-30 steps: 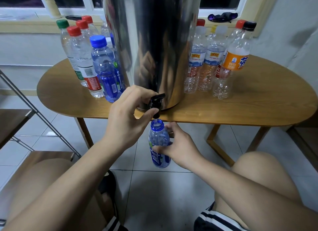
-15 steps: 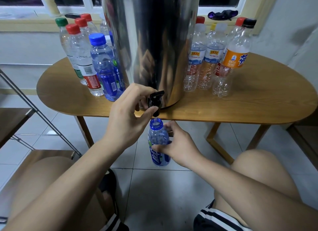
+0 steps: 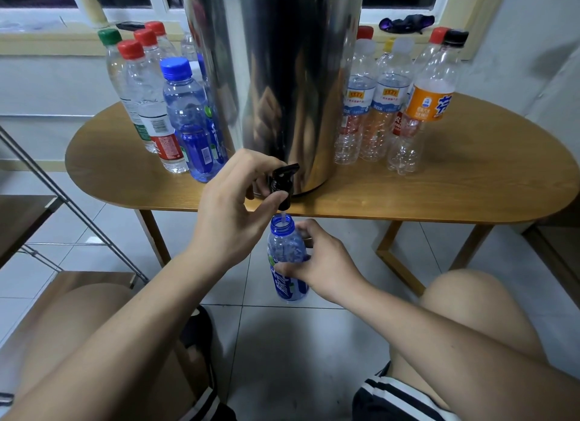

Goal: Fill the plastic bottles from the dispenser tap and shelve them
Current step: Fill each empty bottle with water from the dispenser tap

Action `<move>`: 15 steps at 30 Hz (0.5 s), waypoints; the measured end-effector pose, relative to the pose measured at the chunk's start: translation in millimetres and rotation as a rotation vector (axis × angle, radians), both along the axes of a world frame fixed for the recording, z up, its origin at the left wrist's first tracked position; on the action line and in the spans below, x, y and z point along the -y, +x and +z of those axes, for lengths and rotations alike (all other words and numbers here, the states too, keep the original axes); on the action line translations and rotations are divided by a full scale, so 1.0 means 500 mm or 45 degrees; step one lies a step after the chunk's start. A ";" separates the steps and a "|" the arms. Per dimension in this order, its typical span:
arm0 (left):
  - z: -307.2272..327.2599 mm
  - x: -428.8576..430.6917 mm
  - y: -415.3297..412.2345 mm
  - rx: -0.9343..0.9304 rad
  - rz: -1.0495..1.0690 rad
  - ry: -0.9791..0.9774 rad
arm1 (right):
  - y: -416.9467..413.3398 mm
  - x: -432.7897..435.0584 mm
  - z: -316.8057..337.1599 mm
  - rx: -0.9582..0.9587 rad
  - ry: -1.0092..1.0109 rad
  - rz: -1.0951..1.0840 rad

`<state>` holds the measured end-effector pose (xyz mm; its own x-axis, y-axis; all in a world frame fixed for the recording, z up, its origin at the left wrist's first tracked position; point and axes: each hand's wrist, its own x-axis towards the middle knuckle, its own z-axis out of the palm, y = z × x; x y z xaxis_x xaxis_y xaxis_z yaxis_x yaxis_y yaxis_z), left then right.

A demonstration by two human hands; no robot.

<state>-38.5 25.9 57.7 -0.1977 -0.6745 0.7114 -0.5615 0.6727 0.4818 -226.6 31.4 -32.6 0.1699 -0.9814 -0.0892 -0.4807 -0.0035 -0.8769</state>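
head: blue bottle (image 3: 287,257) gripped in right hand (image 3: 320,262), under tap (image 3: 282,185) pinched by left hand (image 3: 233,207).

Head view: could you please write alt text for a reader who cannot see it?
A person's left hand grips the black tap of a steel dispenser while the right hand holds an open blue bottle under it. Capped bottles stand on the wooden table on both sides of the dispenser.
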 end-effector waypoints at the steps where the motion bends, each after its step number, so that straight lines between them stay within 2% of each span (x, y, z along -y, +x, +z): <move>1: 0.001 0.001 0.000 0.002 -0.002 0.000 | 0.000 0.001 0.000 -0.002 -0.002 0.001; 15: -0.001 -0.001 0.000 -0.004 0.003 0.010 | -0.001 0.002 -0.003 0.024 -0.010 -0.004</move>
<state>-38.5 26.5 57.4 -0.1940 -0.6807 0.7064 -0.5614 0.6676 0.4891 -227.3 30.3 -34.1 0.1681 -0.9826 -0.0786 -0.4643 -0.0086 -0.8857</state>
